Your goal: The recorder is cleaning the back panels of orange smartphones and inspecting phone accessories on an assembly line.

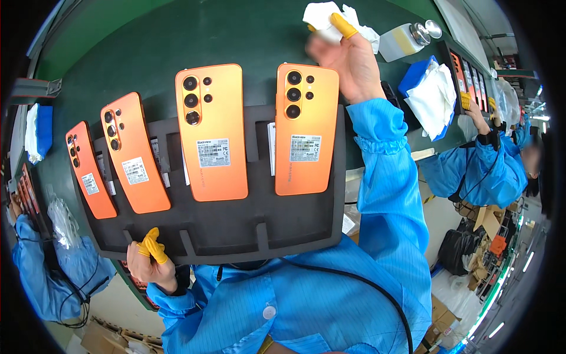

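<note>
My right hand (354, 68), with yellow finger cots on, pinches a crumpled white wipe (321, 16) above the far side of the table. Part of this hand is blurred. My left hand (152, 264), also in yellow finger cots, is closed at the near left edge of a black foam tray (224, 233), its fingertips pressed together with nothing visible in them. Several orange smartphones lie back side up in a row on the tray, among them a wide one (213, 127) in the middle and another (305, 127) at the right. Each has round camera lenses and a white label.
Beyond my right hand stands a squat dispenser bottle (404, 42) with a metal top. A blue box of white wipes (433, 97) is to the right, and another blue box (42, 133) at far left. Co-workers in blue sit on both sides; the right one handles a phone tray (457, 74).
</note>
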The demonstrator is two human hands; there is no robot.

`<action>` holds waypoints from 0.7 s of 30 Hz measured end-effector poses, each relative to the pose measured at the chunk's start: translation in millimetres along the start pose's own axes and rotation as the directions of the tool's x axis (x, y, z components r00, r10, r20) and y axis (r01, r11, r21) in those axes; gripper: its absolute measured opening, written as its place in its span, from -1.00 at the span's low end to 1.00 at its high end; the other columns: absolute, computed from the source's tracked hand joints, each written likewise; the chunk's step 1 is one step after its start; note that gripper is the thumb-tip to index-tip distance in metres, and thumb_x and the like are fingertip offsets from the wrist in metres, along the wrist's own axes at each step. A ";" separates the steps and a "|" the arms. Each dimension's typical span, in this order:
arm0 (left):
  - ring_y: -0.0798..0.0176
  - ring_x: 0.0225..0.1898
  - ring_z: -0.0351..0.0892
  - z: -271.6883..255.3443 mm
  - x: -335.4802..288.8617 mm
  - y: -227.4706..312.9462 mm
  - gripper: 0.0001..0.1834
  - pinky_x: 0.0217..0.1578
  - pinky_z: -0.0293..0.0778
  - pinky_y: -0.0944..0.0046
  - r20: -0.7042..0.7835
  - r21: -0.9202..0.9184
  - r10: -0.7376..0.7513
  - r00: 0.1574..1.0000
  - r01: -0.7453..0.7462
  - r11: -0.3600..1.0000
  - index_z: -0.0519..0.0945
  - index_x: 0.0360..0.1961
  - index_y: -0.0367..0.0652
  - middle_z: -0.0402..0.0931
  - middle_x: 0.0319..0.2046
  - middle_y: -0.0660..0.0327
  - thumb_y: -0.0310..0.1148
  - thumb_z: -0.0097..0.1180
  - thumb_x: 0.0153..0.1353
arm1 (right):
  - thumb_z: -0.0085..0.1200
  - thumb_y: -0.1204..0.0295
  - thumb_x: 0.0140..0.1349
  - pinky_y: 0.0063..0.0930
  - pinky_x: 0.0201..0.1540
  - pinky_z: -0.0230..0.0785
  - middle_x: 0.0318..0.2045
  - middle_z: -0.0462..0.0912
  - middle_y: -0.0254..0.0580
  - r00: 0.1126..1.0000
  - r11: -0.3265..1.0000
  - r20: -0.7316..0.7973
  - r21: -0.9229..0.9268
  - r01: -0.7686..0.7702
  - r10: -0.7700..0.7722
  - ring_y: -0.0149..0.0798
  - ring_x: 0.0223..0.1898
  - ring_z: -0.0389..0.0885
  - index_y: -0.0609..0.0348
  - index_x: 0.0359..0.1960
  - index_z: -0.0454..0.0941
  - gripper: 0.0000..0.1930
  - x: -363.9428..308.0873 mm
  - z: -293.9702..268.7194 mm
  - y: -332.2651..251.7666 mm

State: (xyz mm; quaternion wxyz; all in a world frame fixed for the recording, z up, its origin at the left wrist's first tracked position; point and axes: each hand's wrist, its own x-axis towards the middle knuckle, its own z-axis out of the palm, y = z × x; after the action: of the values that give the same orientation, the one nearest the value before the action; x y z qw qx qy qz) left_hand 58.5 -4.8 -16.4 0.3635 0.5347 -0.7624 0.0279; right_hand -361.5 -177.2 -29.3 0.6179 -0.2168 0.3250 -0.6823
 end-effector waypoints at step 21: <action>0.31 -0.73 0.22 3.9 2.1 2.2 -0.70 -0.66 0.06 0.37 -0.048 -0.009 0.010 0.999 -0.010 1.000 0.47 -0.65 -0.31 0.28 -0.77 0.18 -0.38 0.17 0.15 | 0.03 0.32 0.26 -0.43 -0.29 0.40 -0.32 0.55 -0.19 0.997 0.999 -0.079 -0.019 -0.026 0.025 -0.34 -0.42 0.47 0.23 -0.15 0.42 -0.75 -11.4 20.4 -7.6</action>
State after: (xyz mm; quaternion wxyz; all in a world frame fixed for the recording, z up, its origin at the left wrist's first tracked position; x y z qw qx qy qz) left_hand 54.3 -7.3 -17.3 0.3839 0.5285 -0.7562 0.0391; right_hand -351.0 -169.4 -8.5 0.6110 -0.1919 0.3588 -0.6790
